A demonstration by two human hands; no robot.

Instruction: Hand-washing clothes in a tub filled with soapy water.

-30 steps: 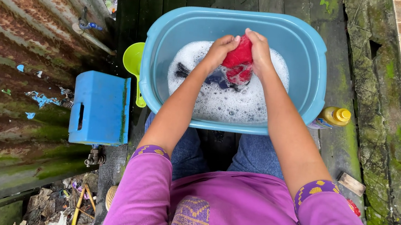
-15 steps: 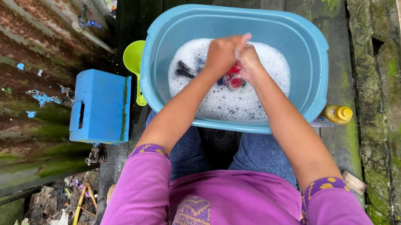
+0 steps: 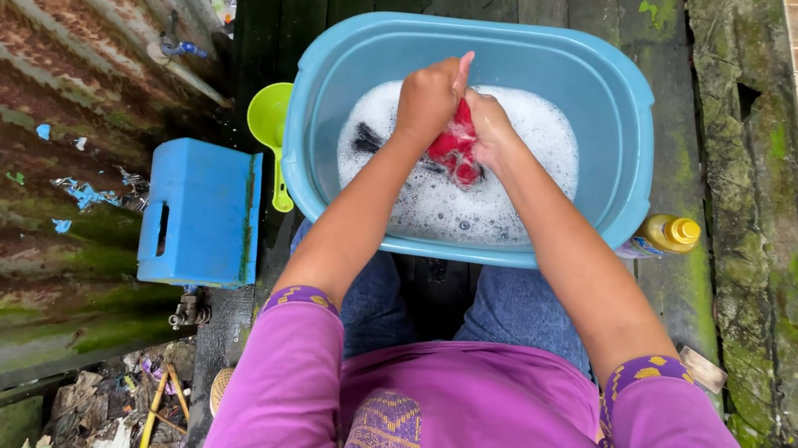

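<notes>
The person sits over a big blue tub (image 3: 622, 109) on the dark wet planks. Both hands are up above the soapy water near the middle of the tub. The left hand (image 3: 428, 97) is closed into a fist, and the right hand (image 3: 492, 130) is curled tight too. Between them they squeeze a red cloth (image 3: 455, 145), so each grip is shut firmly on it with just a little red poking out. The cloth looks soft and floppy, and it is soaked, so I think it is heavier than when dry and quite slippery with all that soap. A bunched-up handful is the best place to hold it, since a thin edge could slide out. White foam (image 3: 513, 192) covers the water, and something dark (image 3: 367, 137) lies in it near the left side of the tub. A green scoop (image 3: 269, 119) leans outside the tub's left edge, beside a blue box (image 3: 200, 211). A yellow bottle (image 3: 668, 233) rests by the right edge.
</notes>
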